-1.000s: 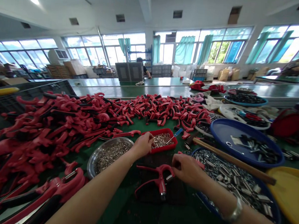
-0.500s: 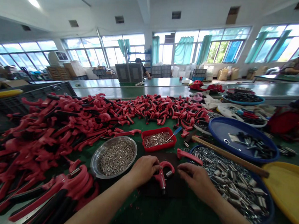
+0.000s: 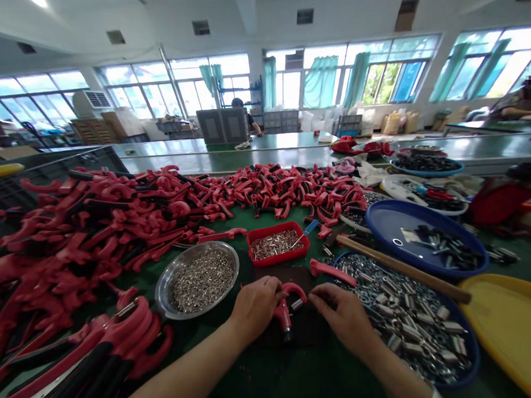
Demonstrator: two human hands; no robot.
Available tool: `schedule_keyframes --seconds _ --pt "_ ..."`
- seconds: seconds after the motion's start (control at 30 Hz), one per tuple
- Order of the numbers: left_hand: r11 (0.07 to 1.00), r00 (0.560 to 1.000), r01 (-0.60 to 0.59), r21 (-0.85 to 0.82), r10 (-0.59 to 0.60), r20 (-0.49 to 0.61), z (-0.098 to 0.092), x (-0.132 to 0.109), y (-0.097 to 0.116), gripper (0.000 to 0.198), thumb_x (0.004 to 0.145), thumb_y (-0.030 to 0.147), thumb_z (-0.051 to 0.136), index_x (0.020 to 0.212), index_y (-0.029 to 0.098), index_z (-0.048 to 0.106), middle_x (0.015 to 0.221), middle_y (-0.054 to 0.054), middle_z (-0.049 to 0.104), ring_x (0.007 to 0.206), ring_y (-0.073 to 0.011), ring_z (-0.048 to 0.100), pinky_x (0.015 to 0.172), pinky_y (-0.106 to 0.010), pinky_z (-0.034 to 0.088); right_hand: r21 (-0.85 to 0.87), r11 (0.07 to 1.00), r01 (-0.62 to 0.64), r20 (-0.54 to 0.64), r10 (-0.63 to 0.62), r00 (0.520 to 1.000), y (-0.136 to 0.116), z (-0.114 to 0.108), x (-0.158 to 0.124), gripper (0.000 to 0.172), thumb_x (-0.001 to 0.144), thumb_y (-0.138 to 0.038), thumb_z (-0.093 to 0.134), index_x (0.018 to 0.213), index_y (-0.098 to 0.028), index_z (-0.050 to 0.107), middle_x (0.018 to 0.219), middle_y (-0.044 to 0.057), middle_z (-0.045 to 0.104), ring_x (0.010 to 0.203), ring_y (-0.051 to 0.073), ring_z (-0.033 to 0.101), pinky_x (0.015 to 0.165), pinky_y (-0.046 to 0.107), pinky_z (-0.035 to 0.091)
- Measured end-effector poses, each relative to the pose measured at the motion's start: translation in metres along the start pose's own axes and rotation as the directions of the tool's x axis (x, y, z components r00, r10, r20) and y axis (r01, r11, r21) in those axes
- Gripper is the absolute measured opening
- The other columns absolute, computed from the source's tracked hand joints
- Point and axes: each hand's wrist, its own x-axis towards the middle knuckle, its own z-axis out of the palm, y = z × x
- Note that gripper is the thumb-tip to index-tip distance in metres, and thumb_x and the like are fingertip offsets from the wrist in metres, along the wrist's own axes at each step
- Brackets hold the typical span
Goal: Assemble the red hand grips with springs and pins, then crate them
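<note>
A red hook-shaped tool part point(image 3: 281, 318) with a coil spring point(image 3: 296, 304) lies on a dark pad point(image 3: 303, 334) in front of me. My left hand point(image 3: 257, 305) has its thumb and fingers closed at the part's upper left edge. To the right, my right hand point(image 3: 344, 313) is held close to the hook, apart from it, its fingers bent and a little spread; I see nothing in them. Behind the hands stand a metal bowl point(image 3: 160, 294) of tiny metal pieces and a red tray point(image 3: 275, 261) of small pins.
A large pile of red and black tool parts point(image 3: 176, 200) covers the left and back. At right are a blue basin point(image 3: 472, 370) of springs, a wooden-handled hammer point(image 3: 399, 267), a blue plate point(image 3: 379, 229) and a yellow tray point(image 3: 508, 318). Other people sit farther back.
The view has shifted slightly. My right hand has come a little nearer to the hook. My left hand stays at the red part.
</note>
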Motion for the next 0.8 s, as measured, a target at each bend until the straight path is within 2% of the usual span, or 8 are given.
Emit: schedule_keyframes --seconds 0.17,0.27,0.37,0.47,0.57,0.63,0.73,0.8 --pt "0.985 0.993 -0.113 0.128 0.108 0.041 -0.001 -0.003 0.004 0.016 0.087 0.031 0.045 0.087 0.020 0.056 0.084 -0.001 0.062 0.077 -0.0155 0.059 0.061 -0.023 0.041 -0.209 0.973 0.094 -0.009 -0.098 0.995 0.000 0.005 0.002 0.019 0.085 -0.027 0.045 0.083 -0.018 0.062 0.082 0.005 0.063 0.078 0.018 0.057 0.073 0.030 0.042" --pt "0.984 0.996 -0.094 0.151 0.094 0.005 -0.003 -0.005 0.006 0.017 0.086 0.032 0.044 0.086 0.021 0.057 0.082 -0.001 0.062 0.076 -0.0155 0.058 0.061 -0.023 0.042 -0.276 0.955 0.108 0.004 -0.111 0.994 0.002 0.009 0.005 0.018 0.085 -0.024 0.045 0.084 -0.017 0.062 0.083 0.005 0.062 0.078 0.018 0.057 0.074 0.029 0.042" --pt "0.982 0.987 -0.149 0.113 0.154 -0.036 -0.003 -0.013 0.005 0.024 0.087 0.038 0.041 0.086 0.022 0.059 0.087 -0.002 0.062 0.082 -0.0164 0.056 0.068 -0.026 0.044 -0.345 0.930 0.124 0.055 -0.112 0.992 0.001 0.008 0.007 0.016 0.085 -0.020 0.045 0.083 -0.017 0.061 0.082 0.004 0.062 0.077 0.017 0.057 0.072 0.028 0.042" --pt "0.975 0.971 -0.222 0.031 0.224 -0.082 -0.003 -0.023 -0.002 0.051 0.070 0.065 0.049 0.099 0.024 0.058 0.109 -0.006 0.058 0.098 -0.0238 0.052 0.084 -0.037 0.042 -0.458 0.878 0.140 0.088 -0.112 0.990 -0.005 0.007 0.008 0.017 0.086 -0.019 0.045 0.084 -0.018 0.062 0.082 0.004 0.062 0.077 0.016 0.057 0.071 0.026 0.042" --pt "0.962 0.960 -0.271 -0.035 0.268 -0.078 -0.002 -0.027 -0.011 0.085 0.048 0.076 0.056 0.114 0.024 0.050 0.128 -0.009 0.047 0.115 -0.0323 0.041 0.099 -0.052 0.028 -0.629 0.757 0.178 0.127 -0.126 0.984 -0.011 0.009 0.008 0.019 0.085 -0.014 0.045 0.087 -0.019 0.063 0.084 0.004 0.062 0.078 0.018 0.057 0.068 0.027 0.043" --pt "0.950 0.953 -0.303 -0.080 0.301 -0.035 -0.001 -0.026 -0.016 0.086 0.047 0.073 0.060 0.116 0.022 0.048 0.130 -0.010 0.046 0.120 -0.0325 0.038 0.102 -0.053 0.022 -0.702 0.674 0.229 0.178 -0.145 0.973 -0.011 0.012 0.006 0.023 0.082 -0.008 0.046 0.090 -0.020 0.064 0.085 0.005 0.063 0.079 0.019 0.057 0.068 0.026 0.045" --pt "0.939 0.951 -0.307 -0.152 0.306 -0.031 0.001 -0.022 -0.020 0.082 0.046 0.070 0.064 0.110 0.020 0.051 0.124 -0.010 0.051 0.115 -0.0306 0.044 0.099 -0.048 0.030 -0.740 0.610 0.283 0.206 -0.195 0.959 -0.002 0.016 -0.003 0.032 0.080 -0.006 0.046 0.105 -0.022 0.061 0.103 0.006 0.062 0.089 0.020 0.057 0.074 0.027 0.047" --pt "0.941 0.959 -0.284 -0.186 0.278 -0.058 0.002 -0.020 -0.020 0.087 0.042 0.072 0.065 0.111 0.020 0.051 0.120 -0.010 0.053 0.110 -0.0296 0.048 0.097 -0.045 0.034 -0.768 0.571 0.291 0.193 -0.227 0.955 0.007 0.018 -0.011 0.043 0.081 -0.007 0.045 0.120 -0.024 0.052 0.117 0.007 0.056 0.098 0.022 0.055 0.076 0.030 0.049"
